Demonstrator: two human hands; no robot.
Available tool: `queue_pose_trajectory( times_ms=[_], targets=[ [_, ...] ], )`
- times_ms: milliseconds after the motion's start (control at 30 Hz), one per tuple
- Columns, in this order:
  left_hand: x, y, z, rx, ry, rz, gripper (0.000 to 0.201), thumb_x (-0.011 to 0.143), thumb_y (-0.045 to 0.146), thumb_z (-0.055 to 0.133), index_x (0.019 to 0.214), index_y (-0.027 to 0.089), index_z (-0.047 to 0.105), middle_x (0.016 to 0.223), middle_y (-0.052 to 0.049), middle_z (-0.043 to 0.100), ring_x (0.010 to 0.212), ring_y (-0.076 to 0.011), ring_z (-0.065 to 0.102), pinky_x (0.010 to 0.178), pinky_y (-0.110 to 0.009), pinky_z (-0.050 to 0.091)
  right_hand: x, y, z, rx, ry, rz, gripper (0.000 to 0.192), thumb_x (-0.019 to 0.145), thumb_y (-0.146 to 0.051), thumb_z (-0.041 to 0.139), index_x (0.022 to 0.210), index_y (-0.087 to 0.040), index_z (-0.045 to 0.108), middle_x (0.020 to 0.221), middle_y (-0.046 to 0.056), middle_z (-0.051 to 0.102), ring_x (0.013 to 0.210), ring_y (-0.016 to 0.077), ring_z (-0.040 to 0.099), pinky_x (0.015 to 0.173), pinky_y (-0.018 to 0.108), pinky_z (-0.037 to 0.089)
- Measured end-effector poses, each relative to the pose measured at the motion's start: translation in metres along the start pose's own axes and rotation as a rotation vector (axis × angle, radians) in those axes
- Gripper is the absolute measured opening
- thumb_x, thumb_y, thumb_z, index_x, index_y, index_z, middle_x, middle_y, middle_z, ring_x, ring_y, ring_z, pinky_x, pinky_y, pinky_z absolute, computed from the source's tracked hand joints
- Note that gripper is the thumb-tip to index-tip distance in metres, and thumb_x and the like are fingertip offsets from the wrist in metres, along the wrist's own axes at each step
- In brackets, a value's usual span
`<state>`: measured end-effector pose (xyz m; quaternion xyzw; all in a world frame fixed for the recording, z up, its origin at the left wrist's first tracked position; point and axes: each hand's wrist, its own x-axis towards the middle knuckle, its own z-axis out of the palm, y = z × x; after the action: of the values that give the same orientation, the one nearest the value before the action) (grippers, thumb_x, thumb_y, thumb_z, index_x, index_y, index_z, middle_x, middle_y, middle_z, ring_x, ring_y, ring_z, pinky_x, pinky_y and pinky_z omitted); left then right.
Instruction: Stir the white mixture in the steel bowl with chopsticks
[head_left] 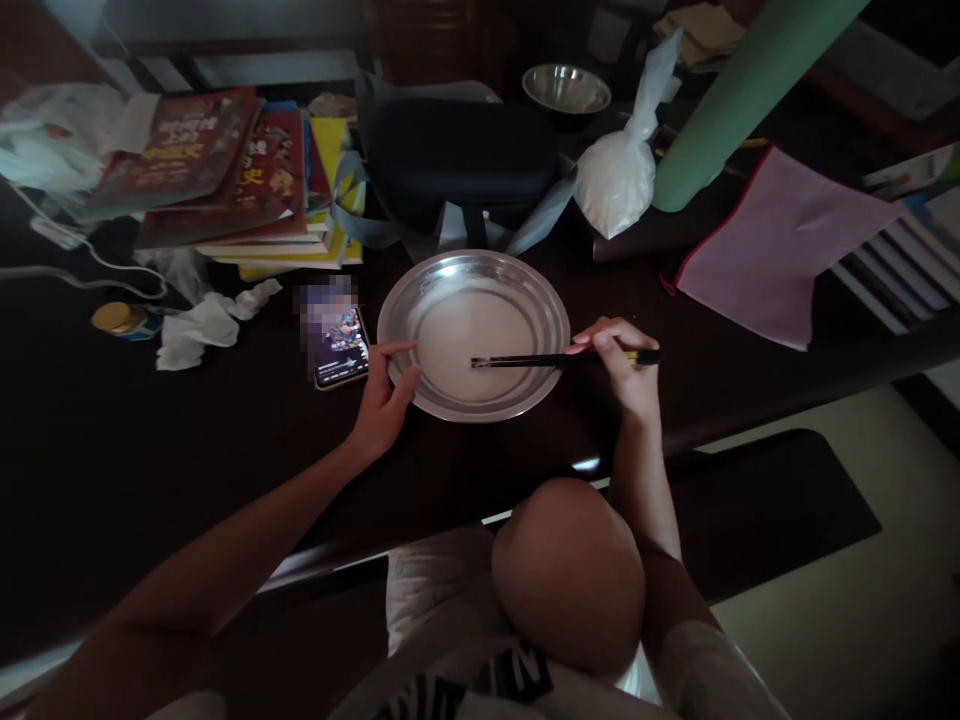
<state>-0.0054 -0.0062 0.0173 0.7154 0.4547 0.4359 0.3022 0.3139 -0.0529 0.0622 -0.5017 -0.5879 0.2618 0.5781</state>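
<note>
Two steel dishes (473, 335) (566, 88), one chopstick pair (525, 360), one phone (339, 345).

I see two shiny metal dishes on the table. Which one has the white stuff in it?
The big steel plate nearest the person, with the chopsticks dipping into it. The small metal bowl far back looks empty.
</note>
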Motion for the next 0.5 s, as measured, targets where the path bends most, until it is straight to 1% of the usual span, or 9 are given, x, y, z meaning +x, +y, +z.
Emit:
queue_pose_trajectory(
  times_ms=[67,100,167,233,300,367,433,467,500],
  targets=[
    [-0.0001,0.0002,-0.0002,-0.003,-0.003,0.001,0.047,0.094,0.064,0.051,0.119,0.025,0.057,0.108,-0.006,0.059,0.101,-0.0237,0.058,0.093,-0.042,0.049,0.0008,-0.0014,0.0010,-0.038,-0.095,-0.014,0.019,0.094,-0.039,0.064,0.087,-0.028,0.078,0.082,0.000,0.078,0.082,0.0170,0.071,0.079,0.036,0.056],
    [-0.0001,0.0003,-0.0002,-0.005,-0.004,-0.001,0.046,0.095,0.064,0.051,0.119,0.025,0.057,0.108,-0.006,0.059,0.101,-0.0236,0.058,0.093,-0.043,0.049,0.0013,-0.0016,0.0011,-0.062,-0.109,-0.023,0.018,0.094,-0.039,0.064,0.088,-0.028,0.078,0.085,0.000,0.078,0.085,0.0173,0.071,0.081,0.037,0.056],
    [-0.0003,0.0000,-0.0001,-0.008,-0.004,-0.005,0.046,0.094,0.064,0.052,0.119,0.025,0.057,0.108,-0.006,0.059,0.102,-0.0238,0.058,0.094,-0.043,0.049,0.0015,-0.0006,0.0003,-0.086,-0.042,-0.033,0.019,0.093,-0.039,0.065,0.087,-0.028,0.078,0.084,0.000,0.078,0.085,0.0177,0.071,0.081,0.037,0.056],
    [-0.0005,-0.0003,0.0000,-0.013,-0.003,-0.007,0.046,0.094,0.064,0.053,0.118,0.025,0.056,0.109,-0.006,0.059,0.102,-0.0242,0.058,0.095,-0.044,0.049,0.0008,0.0013,-0.0011,-0.058,0.070,-0.016,0.022,0.093,-0.042,0.064,0.084,-0.027,0.076,0.078,-0.001,0.076,0.078,0.0173,0.072,0.076,0.036,0.056],
    [-0.0006,-0.0005,0.0002,-0.013,-0.002,-0.008,0.047,0.093,0.065,0.052,0.118,0.025,0.056,0.108,-0.006,0.059,0.102,-0.0244,0.058,0.094,-0.044,0.050,-0.0001,0.0021,-0.0015,-0.005,0.094,0.017,0.024,0.094,-0.043,0.062,0.082,-0.026,0.075,0.074,-0.002,0.074,0.070,0.0164,0.073,0.070,0.034,0.057],
    [-0.0005,-0.0002,0.0002,-0.005,-0.002,-0.008,0.048,0.094,0.065,0.052,0.119,0.025,0.056,0.108,-0.006,0.059,0.101,-0.0244,0.058,0.094,-0.044,0.050,-0.0002,0.0008,-0.0005,0.015,0.003,0.026,0.023,0.094,-0.042,0.063,0.084,-0.027,0.076,0.076,-0.002,0.075,0.072,0.0163,0.073,0.071,0.034,0.057],
    [-0.0003,0.0001,0.0003,0.000,-0.003,-0.008,0.048,0.094,0.065,0.051,0.119,0.024,0.056,0.108,-0.006,0.059,0.101,-0.0243,0.058,0.093,-0.044,0.050,0.0007,-0.0010,0.0009,-0.024,-0.095,-0.009,0.019,0.093,-0.040,0.064,0.086,-0.028,0.078,0.081,-0.001,0.077,0.080,0.0171,0.072,0.077,0.036,0.056],
    [-0.0003,0.0002,0.0004,-0.001,-0.004,-0.006,0.047,0.094,0.065,0.051,0.119,0.024,0.056,0.108,-0.007,0.059,0.102,-0.0243,0.058,0.094,-0.044,0.049,0.0011,-0.0015,0.0013,-0.052,-0.109,-0.031,0.018,0.093,-0.039,0.065,0.087,-0.029,0.078,0.084,-0.001,0.078,0.083,0.0174,0.071,0.080,0.036,0.056],
    [-0.0003,0.0000,0.0005,-0.005,-0.003,-0.004,0.047,0.094,0.064,0.051,0.119,0.024,0.056,0.109,-0.007,0.059,0.102,-0.0243,0.058,0.094,-0.044,0.049,0.0015,-0.0015,0.0014,-0.072,-0.089,-0.048,0.017,0.093,-0.038,0.065,0.087,-0.029,0.079,0.085,-0.001,0.079,0.085,0.0175,0.070,0.081,0.037,0.055]
  ],
)
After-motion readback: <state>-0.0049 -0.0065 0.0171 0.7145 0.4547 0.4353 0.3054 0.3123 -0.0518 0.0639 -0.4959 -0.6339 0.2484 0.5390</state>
